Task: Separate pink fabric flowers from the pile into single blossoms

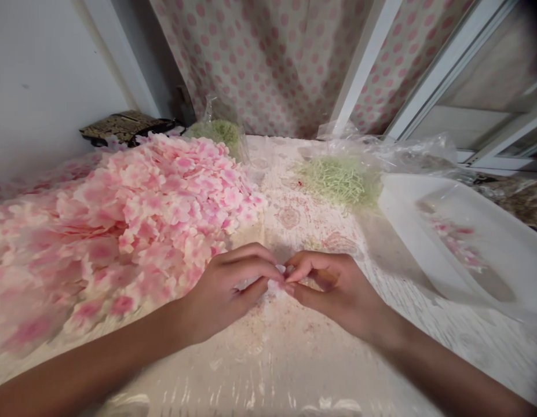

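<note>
My left hand [233, 289] and my right hand [329, 284] meet over the middle of the table, fingertips almost touching. Between them is a small pale pink flower petal piece [274, 286], pinched by my left thumb and fingers. The thumb and forefinger of my right hand close at the same piece's edge; anything tiny between them is too small to make out. A large heap of pink and cream artificial flower petals [164, 197] spreads to the left, close by my left hand.
Light green thin stems [342, 179] lie in a clear plastic bag at the back, with another green-filled bag [225, 133] behind the heap. A white tray [407, 231] holding a few pink pieces stands right. A patterned purse [124, 126] sits back left. The tablecloth [268, 370] looks plastic-covered.
</note>
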A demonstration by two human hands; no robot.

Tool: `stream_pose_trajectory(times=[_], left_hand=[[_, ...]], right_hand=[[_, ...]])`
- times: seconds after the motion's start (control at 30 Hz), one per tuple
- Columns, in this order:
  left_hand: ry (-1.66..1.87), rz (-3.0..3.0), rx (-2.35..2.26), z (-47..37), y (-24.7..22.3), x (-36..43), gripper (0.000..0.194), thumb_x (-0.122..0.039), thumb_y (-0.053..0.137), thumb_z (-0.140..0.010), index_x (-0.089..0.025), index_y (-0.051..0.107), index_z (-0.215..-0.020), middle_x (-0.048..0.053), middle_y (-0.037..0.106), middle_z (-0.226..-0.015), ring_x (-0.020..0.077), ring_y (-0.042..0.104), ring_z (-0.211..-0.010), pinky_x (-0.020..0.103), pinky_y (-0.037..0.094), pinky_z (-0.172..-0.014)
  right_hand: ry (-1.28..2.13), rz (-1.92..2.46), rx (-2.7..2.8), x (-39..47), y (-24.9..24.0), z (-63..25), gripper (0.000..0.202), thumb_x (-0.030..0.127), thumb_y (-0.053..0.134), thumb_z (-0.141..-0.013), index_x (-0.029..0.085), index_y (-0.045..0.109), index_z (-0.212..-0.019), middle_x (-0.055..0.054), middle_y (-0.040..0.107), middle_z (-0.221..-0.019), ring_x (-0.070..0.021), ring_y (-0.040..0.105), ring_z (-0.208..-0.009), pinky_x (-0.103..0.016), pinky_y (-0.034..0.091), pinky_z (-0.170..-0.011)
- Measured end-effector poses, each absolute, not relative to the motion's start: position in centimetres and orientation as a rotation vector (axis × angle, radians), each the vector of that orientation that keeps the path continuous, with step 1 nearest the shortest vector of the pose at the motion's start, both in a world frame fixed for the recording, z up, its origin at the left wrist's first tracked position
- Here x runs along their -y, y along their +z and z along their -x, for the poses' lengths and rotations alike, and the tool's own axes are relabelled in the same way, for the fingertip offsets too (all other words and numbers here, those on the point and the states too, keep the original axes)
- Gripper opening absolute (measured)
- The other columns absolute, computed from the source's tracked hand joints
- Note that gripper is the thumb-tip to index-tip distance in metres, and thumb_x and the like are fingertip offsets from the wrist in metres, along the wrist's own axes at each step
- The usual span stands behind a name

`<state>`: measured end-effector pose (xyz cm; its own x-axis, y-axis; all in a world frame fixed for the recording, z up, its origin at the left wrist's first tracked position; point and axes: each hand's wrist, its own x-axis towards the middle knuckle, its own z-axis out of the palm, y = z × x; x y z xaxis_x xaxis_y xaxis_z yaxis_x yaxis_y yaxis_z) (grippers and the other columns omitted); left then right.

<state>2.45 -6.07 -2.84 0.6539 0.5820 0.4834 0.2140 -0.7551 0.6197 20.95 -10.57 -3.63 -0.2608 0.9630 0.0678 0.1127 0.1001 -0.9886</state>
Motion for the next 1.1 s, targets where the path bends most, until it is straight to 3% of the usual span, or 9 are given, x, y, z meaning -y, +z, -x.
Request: stream_pose_trajectory(times=[0.2,0.33,0.47,0.57,0.67,0.77,0.93,1.1], left_hand=[[0.915,-2.38,-0.554,-2.4,-3.3,6.7,0.019,-0.005,0.05,-0.083,-0.019,0.062,-0.087,0.003,0.063,-0.085,0.0106,0.06,-0.077,0.02,0.048,-0.068],[0.89,-2.613,-0.352,-2.1,-3.1,6.9,0.019,-0.004,0.05,-0.083,-0.015,0.059,-0.095,0.007,0.064,-0.091,0.0145,0.059,-0.085,0.025,0.048,-0.077],[0.824,-2.698,-0.772,-0.6,-0.7,5.0,0.016,-0.013,0.047,-0.086,-0.017,0.058,-0.097,0.005,0.064,-0.091,0.015,0.059,-0.084,0.026,0.046,-0.074],[0.461,-2.767,-1.164,1.4,1.0,2.5,0.014,-0.022,0.049,-0.085,-0.017,0.062,-0.087,0.004,0.065,-0.086,0.018,0.058,-0.082,0.031,0.042,-0.079],[0.082,-2.754,-1.106,3.1,1.0,0.8,0.015,-0.023,0.051,-0.081,-0.019,0.064,-0.088,0.003,0.062,-0.085,0.0185,0.055,-0.083,0.031,0.039,-0.08],[-0.055,-2.778,-1.049,3.5,0.0,0.3,0.02,-0.022,0.052,-0.077,-0.02,0.064,-0.093,0.004,0.058,-0.089,0.0203,0.051,-0.087,0.033,0.037,-0.082],[0.065,-2.735,-1.004,2.8,-0.1,0.5,0.01,-0.025,0.054,-0.076,-0.018,0.061,-0.075,0.003,0.054,-0.084,0.0181,0.049,-0.084,0.029,0.037,-0.076],[0.222,-2.399,-1.089,1.9,0.7,1.1,0.021,-0.037,0.055,-0.08,-0.018,0.065,-0.078,-0.001,0.06,-0.067,0.0118,0.051,-0.062,0.022,0.036,-0.059]], right_hand=[[1.241,1.16,1.524,10.7,-3.7,-20.7,0.012,0.011,0.06,-0.074,0.019,0.054,-0.068,0.001,0.061,-0.076,-0.0128,0.058,-0.075,-0.026,0.045,-0.069],[1.281,1.186,1.544,10.9,-3.6,-20.8,0.008,0.014,0.055,-0.078,0.021,0.053,-0.082,0.002,0.058,-0.077,-0.0116,0.056,-0.071,-0.024,0.045,-0.063],[1.177,1.267,1.623,10.7,-3.5,-21.8,0.004,0.023,0.055,-0.082,0.021,0.059,-0.081,0.0,0.06,-0.076,-0.0126,0.056,-0.071,-0.025,0.044,-0.063],[1.136,1.296,1.597,10.3,-3.4,-22.6,0.006,0.024,0.057,-0.081,0.021,0.058,-0.076,0.0,0.06,-0.076,-0.0128,0.056,-0.07,-0.025,0.043,-0.062],[1.129,1.281,1.622,10.2,-3.3,-23.0,0.008,0.025,0.056,-0.082,0.021,0.057,-0.075,0.0,0.058,-0.075,-0.0127,0.055,-0.07,-0.024,0.042,-0.062],[1.138,1.251,1.651,10.2,-3.4,-22.9,0.008,0.025,0.055,-0.082,0.021,0.056,-0.076,0.0,0.056,-0.074,-0.0127,0.053,-0.069,-0.025,0.042,-0.062],[1.176,1.247,1.661,10.4,-3.7,-22.6,0.008,0.022,0.055,-0.082,0.021,0.055,-0.074,0.001,0.056,-0.074,-0.0128,0.053,-0.07,-0.026,0.041,-0.064],[1.215,1.169,1.666,10.5,-3.7,-22.4,0.008,0.017,0.055,-0.082,0.021,0.056,-0.076,0.001,0.055,-0.078,-0.0125,0.053,-0.074,-0.026,0.041,-0.068]])
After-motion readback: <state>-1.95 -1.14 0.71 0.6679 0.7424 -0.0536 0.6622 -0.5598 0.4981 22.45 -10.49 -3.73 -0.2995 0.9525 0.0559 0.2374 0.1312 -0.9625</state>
